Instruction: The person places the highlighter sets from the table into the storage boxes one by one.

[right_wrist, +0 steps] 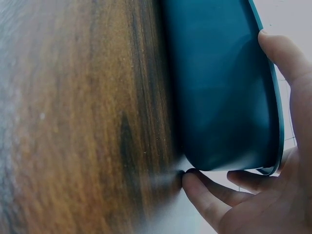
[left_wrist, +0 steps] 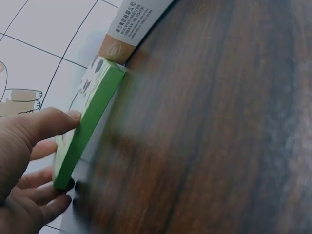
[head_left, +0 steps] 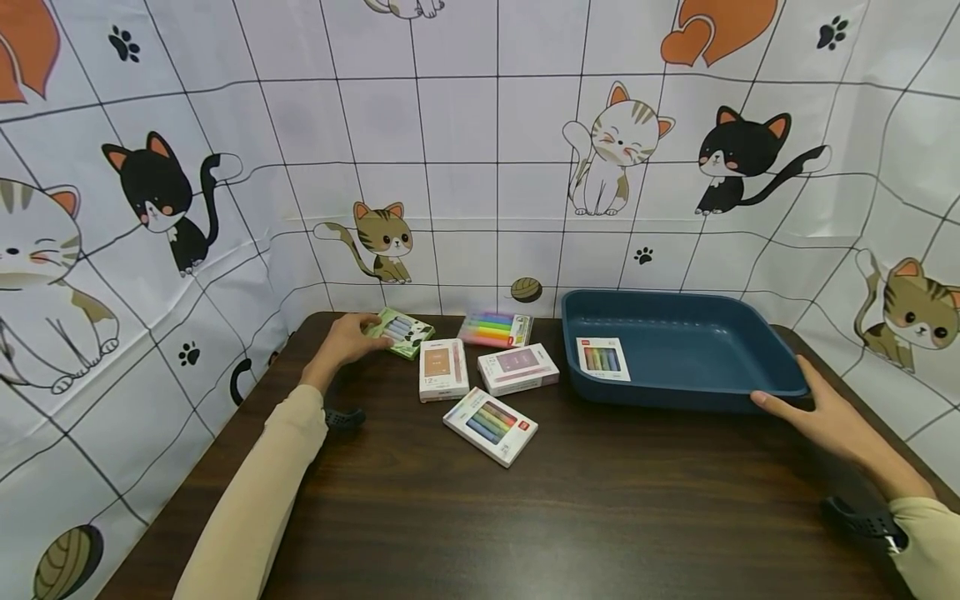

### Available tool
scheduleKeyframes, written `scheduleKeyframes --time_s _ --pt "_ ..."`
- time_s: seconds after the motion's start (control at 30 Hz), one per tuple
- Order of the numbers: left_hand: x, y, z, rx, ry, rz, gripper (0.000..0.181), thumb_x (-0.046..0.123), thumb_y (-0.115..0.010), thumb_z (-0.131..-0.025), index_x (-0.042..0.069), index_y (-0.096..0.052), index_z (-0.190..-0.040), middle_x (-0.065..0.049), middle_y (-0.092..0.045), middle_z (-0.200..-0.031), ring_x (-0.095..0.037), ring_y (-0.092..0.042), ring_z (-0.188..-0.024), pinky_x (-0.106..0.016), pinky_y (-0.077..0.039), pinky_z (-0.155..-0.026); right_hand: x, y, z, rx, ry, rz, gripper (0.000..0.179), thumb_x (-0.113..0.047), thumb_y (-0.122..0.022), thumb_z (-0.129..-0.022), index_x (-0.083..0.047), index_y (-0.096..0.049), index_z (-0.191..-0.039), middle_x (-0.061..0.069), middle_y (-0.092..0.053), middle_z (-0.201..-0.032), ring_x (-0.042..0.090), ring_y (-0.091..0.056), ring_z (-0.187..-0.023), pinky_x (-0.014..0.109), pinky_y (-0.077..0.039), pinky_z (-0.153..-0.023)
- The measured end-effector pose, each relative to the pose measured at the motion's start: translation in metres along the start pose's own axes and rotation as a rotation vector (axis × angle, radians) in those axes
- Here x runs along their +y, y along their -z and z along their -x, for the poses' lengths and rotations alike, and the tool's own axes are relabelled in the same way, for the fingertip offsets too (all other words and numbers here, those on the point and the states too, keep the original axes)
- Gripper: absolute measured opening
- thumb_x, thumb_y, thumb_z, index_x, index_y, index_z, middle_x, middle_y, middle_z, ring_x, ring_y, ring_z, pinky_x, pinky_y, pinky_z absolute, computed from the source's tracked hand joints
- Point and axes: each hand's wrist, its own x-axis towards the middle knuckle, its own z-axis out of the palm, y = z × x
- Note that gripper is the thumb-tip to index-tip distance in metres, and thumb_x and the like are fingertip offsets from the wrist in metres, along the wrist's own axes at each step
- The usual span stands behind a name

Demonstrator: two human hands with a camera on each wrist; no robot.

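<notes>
Cream sleeve at lower left slants over the dark tabletop to the left hand, which pinches the green box near its left end, thumb on the printed face. That box sits toward the back, just beside the orange-labelled box; a careless lift could knock this neighbour askew, and gripping one end only might let the free end dip. Rightward come the box of coloured sticks, nearer the camera, the neon marker pack behind, and the purple-labelled box between them. Farther right stands the blue tray, a lone white box inside its left end. The right hand holds the tray's right end, thumb on the rim; uneven pressure there could tilt or skid it, sliding its contents.
</notes>
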Motion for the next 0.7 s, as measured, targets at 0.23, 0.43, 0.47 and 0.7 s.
scheduleKeyframes --time_s 0.23,0.43,0.47,0.7 --pt "-0.0003 -0.0002 -0.0017 0.055 -0.061 0.057 0.06 0.027 -0.081 -0.09 -0.002 -0.061 -0.138 -0.026 -0.049 -0.142 -0.044 -0.041 -0.133 -0.058 -0.031 -0.11 0.0007 0.0001 0.0003 -0.001 0.004 -0.001 0.108 -0.056 -0.056 -0.099 -0.01 0.024 -0.156 0.04 0.014 -0.157 0.07 -0.002 -0.136 0.086 -0.016 -0.092" --pt "-0.0011 -0.0001 -0.0028 0.047 -0.026 0.114 0.063 0.028 -0.081 -0.09 0.0 -0.059 -0.142 -0.025 -0.045 -0.147 -0.044 -0.037 -0.137 -0.058 -0.029 -0.112 0.0003 0.0005 0.0007 -0.007 -0.006 0.004 0.109 -0.056 -0.055 -0.099 -0.01 0.025 -0.156 0.041 0.013 -0.156 0.071 -0.004 -0.135 0.086 -0.018 -0.091" --pt "-0.0013 0.0 -0.0029 0.042 -0.015 0.126 0.064 0.029 -0.081 -0.09 0.001 -0.058 -0.143 -0.024 -0.044 -0.148 -0.044 -0.037 -0.138 -0.058 -0.028 -0.112 0.0004 0.0006 0.0008 -0.009 -0.006 0.004 0.108 -0.056 -0.055 -0.099 -0.01 0.025 -0.156 0.041 0.013 -0.156 0.071 -0.004 -0.135 0.086 -0.018 -0.091" --pt "-0.0043 0.0007 -0.0009 -0.034 0.015 0.221 0.067 0.032 -0.08 -0.091 0.007 -0.054 -0.148 -0.022 -0.037 -0.157 -0.041 -0.035 -0.14 -0.056 -0.029 -0.113 0.0001 0.0009 0.001 -0.013 0.0 -0.005 0.107 -0.055 -0.055 -0.1 -0.011 0.025 -0.156 0.041 0.013 -0.156 0.071 -0.002 -0.135 0.085 -0.017 -0.093"
